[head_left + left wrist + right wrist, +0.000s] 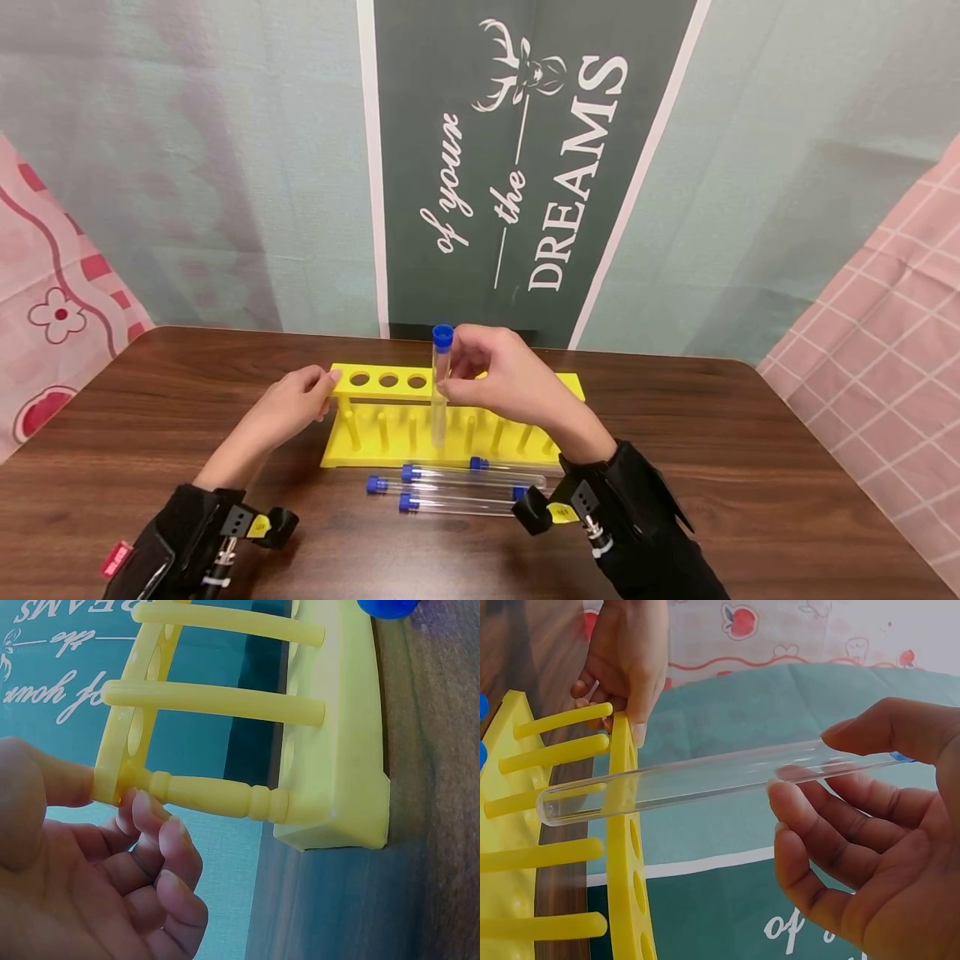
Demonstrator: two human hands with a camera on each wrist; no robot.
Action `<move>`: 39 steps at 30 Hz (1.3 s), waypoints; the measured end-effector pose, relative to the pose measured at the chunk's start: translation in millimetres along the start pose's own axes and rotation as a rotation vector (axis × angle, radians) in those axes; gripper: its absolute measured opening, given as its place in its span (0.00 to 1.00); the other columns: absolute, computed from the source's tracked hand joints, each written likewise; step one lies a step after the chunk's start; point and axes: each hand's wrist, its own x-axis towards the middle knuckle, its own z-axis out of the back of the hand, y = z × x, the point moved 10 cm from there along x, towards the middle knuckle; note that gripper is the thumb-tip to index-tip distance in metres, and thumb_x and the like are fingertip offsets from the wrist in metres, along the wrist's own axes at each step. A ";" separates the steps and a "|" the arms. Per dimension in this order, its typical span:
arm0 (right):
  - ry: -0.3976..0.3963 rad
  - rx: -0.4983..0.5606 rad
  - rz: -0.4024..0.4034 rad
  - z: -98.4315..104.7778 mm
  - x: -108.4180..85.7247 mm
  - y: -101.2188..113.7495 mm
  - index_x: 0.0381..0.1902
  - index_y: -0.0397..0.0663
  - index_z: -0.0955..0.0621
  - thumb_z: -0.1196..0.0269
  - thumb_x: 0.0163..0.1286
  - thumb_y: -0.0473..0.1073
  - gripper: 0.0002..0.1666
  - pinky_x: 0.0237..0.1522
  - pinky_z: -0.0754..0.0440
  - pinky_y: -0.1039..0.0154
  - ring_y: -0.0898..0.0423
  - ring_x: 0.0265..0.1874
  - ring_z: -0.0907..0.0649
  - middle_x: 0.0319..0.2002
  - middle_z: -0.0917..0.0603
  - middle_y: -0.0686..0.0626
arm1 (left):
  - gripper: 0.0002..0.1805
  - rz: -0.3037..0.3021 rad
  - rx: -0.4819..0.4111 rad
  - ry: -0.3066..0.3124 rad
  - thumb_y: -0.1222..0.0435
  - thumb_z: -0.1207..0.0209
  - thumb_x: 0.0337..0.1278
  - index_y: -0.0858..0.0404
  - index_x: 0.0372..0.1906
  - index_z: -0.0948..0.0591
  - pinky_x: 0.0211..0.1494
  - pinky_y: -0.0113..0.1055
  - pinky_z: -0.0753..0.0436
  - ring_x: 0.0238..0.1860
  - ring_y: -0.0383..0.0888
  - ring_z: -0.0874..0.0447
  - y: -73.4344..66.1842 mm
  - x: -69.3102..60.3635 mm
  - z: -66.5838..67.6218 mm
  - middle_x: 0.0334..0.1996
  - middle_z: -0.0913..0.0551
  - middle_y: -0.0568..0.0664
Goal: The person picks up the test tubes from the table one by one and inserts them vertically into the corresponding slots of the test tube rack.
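Observation:
My right hand (513, 379) pinches a clear test tube (705, 780) with a blue cap (443, 337) between thumb and fingers. It holds the tube upright, rounded end down, on the near side of the yellow test tube rack's (375, 457) top bar, clear of the holes. At the rack's left end, my left hand (288, 404) grips the top bar's corner, thumb on one face and fingertips on the other, as the left wrist view shows. Behind the right hand, part of the rack's top bar is hidden.
Several capped test tubes (468, 505) lie sideways on the brown wooden table (360, 558), just in front of the rack. Slanted pegs (383, 431) rise from the rack's base. A curtain with printed lettering (525, 208) hangs behind the table.

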 end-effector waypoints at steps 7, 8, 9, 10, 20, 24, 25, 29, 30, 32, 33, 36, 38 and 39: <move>-0.014 0.025 0.022 -0.5 8.1 3.7 0.30 0.41 0.24 0.39 0.57 0.32 0.04 0.30 0.22 0.62 0.56 0.26 0.22 0.26 0.21 0.50 | 0.21 -0.011 0.009 0.006 0.53 0.60 0.69 0.65 0.27 0.32 0.24 0.36 0.39 0.18 0.44 0.41 -0.4 0.1 -0.5 0.18 0.32 0.51; -0.016 0.031 0.026 -0.5 9.4 4.2 0.30 0.41 0.24 0.39 0.57 0.32 0.04 0.30 0.22 0.62 0.56 0.26 0.22 0.26 0.20 0.50 | 0.21 -0.013 0.010 0.006 0.52 0.60 0.69 0.65 0.27 0.32 0.24 0.36 0.39 0.18 0.44 0.41 -0.6 0.1 -0.4 0.18 0.32 0.51; -0.017 0.034 0.031 -0.5 10.8 5.0 0.30 0.41 0.24 0.39 0.57 0.32 0.04 0.31 0.23 0.62 0.56 0.26 0.22 0.26 0.20 0.50 | 0.21 -0.013 0.009 0.005 0.53 0.60 0.69 0.65 0.27 0.32 0.24 0.36 0.39 0.18 0.44 0.41 -0.7 0.0 -0.3 0.18 0.32 0.51; -0.019 0.035 0.031 -0.4 12.1 5.5 0.30 0.41 0.24 0.39 0.57 0.32 0.04 0.31 0.23 0.62 0.56 0.26 0.22 0.26 0.20 0.50 | 0.21 -0.015 0.009 0.005 0.53 0.60 0.69 0.65 0.27 0.32 0.24 0.36 0.39 0.18 0.44 0.41 -0.8 -0.1 -0.3 0.18 0.32 0.51; -0.033 0.059 0.019 -3.0 22.2 7.3 0.31 0.39 0.24 0.39 0.58 0.32 0.04 0.30 0.22 0.62 0.55 0.27 0.22 0.27 0.20 0.48 | 0.21 -0.021 -0.003 0.011 0.52 0.60 0.69 0.65 0.27 0.32 0.25 0.36 0.39 0.18 0.44 0.41 -1.9 -0.8 -0.3 0.18 0.32 0.51; -0.027 0.084 0.013 -4.4 25.2 9.1 0.32 0.39 0.24 0.40 0.58 0.32 0.04 0.27 0.21 0.61 0.55 0.27 0.21 0.27 0.20 0.47 | 0.21 -0.013 -0.005 0.013 0.52 0.60 0.69 0.65 0.28 0.32 0.25 0.36 0.39 0.18 0.45 0.41 -1.2 -0.7 -0.4 0.18 0.32 0.51; -0.027 0.086 0.008 -4.6 25.8 9.4 0.32 0.39 0.24 0.39 0.59 0.32 0.04 0.26 0.21 0.61 0.55 0.26 0.21 0.27 0.20 0.47 | 0.21 -0.010 -0.006 0.012 0.52 0.60 0.69 0.65 0.28 0.32 0.25 0.36 0.39 0.19 0.45 0.41 -0.8 -0.7 -0.4 0.18 0.32 0.51; -0.030 0.087 -0.005 -5.2 28.3 11.7 0.32 0.40 0.24 0.39 0.59 0.33 0.04 0.24 0.21 0.59 0.55 0.27 0.21 0.27 0.19 0.47 | 0.21 -0.010 -0.007 0.011 0.52 0.60 0.69 0.65 0.28 0.32 0.25 0.36 0.39 0.19 0.45 0.41 -0.5 -0.9 -0.1 0.19 0.32 0.51; -0.032 0.084 -0.009 -5.2 29.0 12.1 0.32 0.41 0.24 0.39 0.59 0.33 0.04 0.24 0.21 0.58 0.56 0.27 0.21 0.27 0.19 0.48 | 0.21 -0.012 -0.008 0.011 0.52 0.60 0.69 0.65 0.28 0.32 0.25 0.36 0.39 0.19 0.45 0.41 -0.5 -1.0 0.0 0.19 0.32 0.51; -0.035 0.083 -0.008 -5.4 30.7 13.1 0.32 0.40 0.24 0.39 0.59 0.33 0.04 0.25 0.21 0.56 0.55 0.28 0.21 0.28 0.19 0.47 | 0.21 -0.015 -0.010 0.011 0.52 0.60 0.69 0.65 0.27 0.32 0.25 0.36 0.39 0.18 0.45 0.41 -0.7 -1.3 0.1 0.19 0.32 0.51; -0.037 0.076 -0.008 -5.3 31.5 13.7 0.32 0.40 0.24 0.39 0.59 0.33 0.04 0.25 0.21 0.56 0.55 0.28 0.21 0.28 0.19 0.48 | 0.22 -0.015 -0.011 0.011 0.51 0.60 0.69 0.65 0.28 0.32 0.25 0.36 0.39 0.19 0.45 0.41 -0.6 -1.4 0.1 0.19 0.32 0.51; -0.039 0.064 -0.017 -5.8 34.4 13.6 0.32 0.41 0.24 0.38 0.59 0.34 0.04 0.23 0.22 0.56 0.55 0.28 0.21 0.28 0.19 0.48 | 0.22 -0.016 -0.013 0.013 0.51 0.60 0.69 0.65 0.28 0.32 0.25 0.36 0.39 0.19 0.45 0.41 -0.5 -1.4 -0.2 0.19 0.32 0.51; -0.037 0.057 -0.016 -6.5 37.0 14.5 0.32 0.40 0.24 0.38 0.59 0.34 0.05 0.22 0.22 0.59 0.55 0.28 0.21 0.28 0.19 0.48 | 0.21 -0.014 -0.012 0.011 0.52 0.60 0.69 0.65 0.28 0.32 0.25 0.36 0.39 0.18 0.45 0.41 -0.3 -1.1 -0.3 0.19 0.32 0.51; -0.036 0.058 -0.016 -7.0 38.4 14.7 0.32 0.40 0.24 0.38 0.59 0.34 0.05 0.23 0.22 0.60 0.55 0.28 0.21 0.28 0.19 0.48 | 0.21 -0.012 -0.010 0.010 0.52 0.60 0.69 0.65 0.27 0.32 0.24 0.36 0.39 0.18 0.45 0.41 -0.2 -0.8 -0.3 0.19 0.32 0.51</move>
